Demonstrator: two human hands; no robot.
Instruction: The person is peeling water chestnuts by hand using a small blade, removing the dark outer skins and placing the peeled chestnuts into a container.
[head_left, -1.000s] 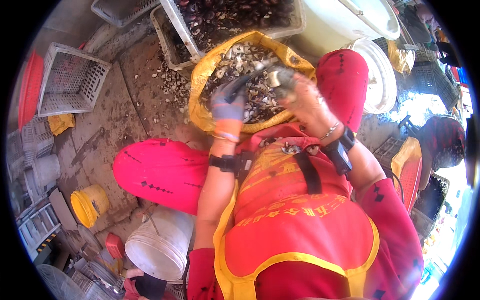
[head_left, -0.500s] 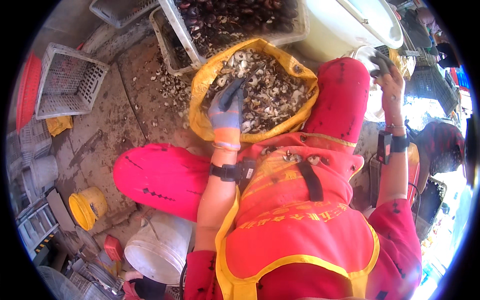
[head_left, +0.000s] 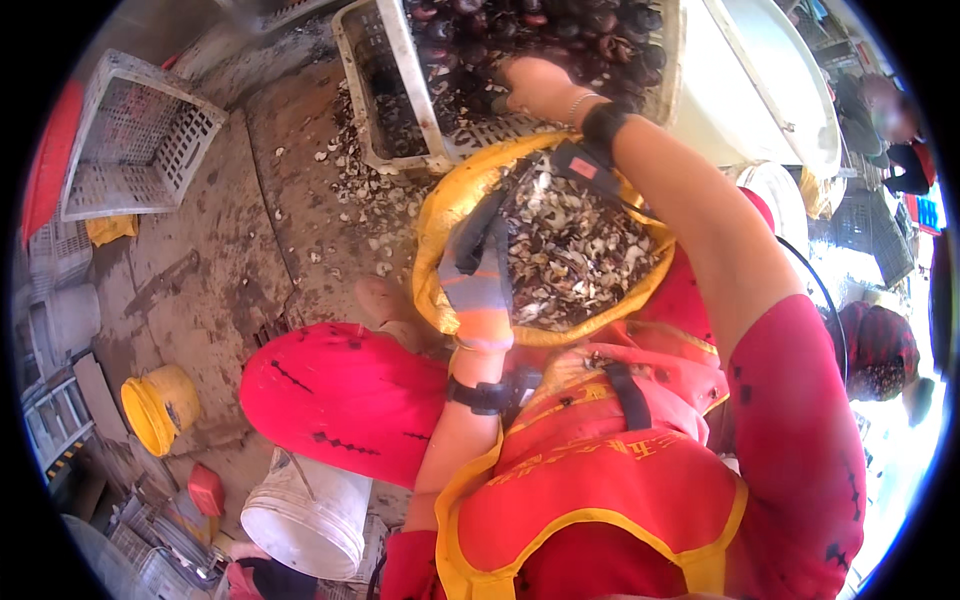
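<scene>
My left hand [head_left: 478,270], in a grey and orange glove with dark fingers, is closed over the left side of a yellow sack [head_left: 432,290]. A dark, narrow piece juts from its fingers; whether that is a blade or part of the glove I cannot make out. Brown and white peelings [head_left: 580,250] fill the sack. Beyond it, my right hand [head_left: 540,88] reaches into a pale plastic crate [head_left: 672,90] of dark, round water chestnuts [head_left: 610,40]. Its fingertips are among them and partly hidden, so a hold on anything does not show.
A large pale tub [head_left: 760,90] and a white bucket [head_left: 775,190] stand to the right. Left are an empty grey crate [head_left: 120,150], a yellow bucket [head_left: 160,405] and a tipped white bucket [head_left: 305,515]. Scraps litter the floor [head_left: 330,200] beside the chestnut crate.
My right hand has swung from the white bucket on the right across to the chestnut crate. My left hand stays at the sack. The whole view has shifted slightly.
</scene>
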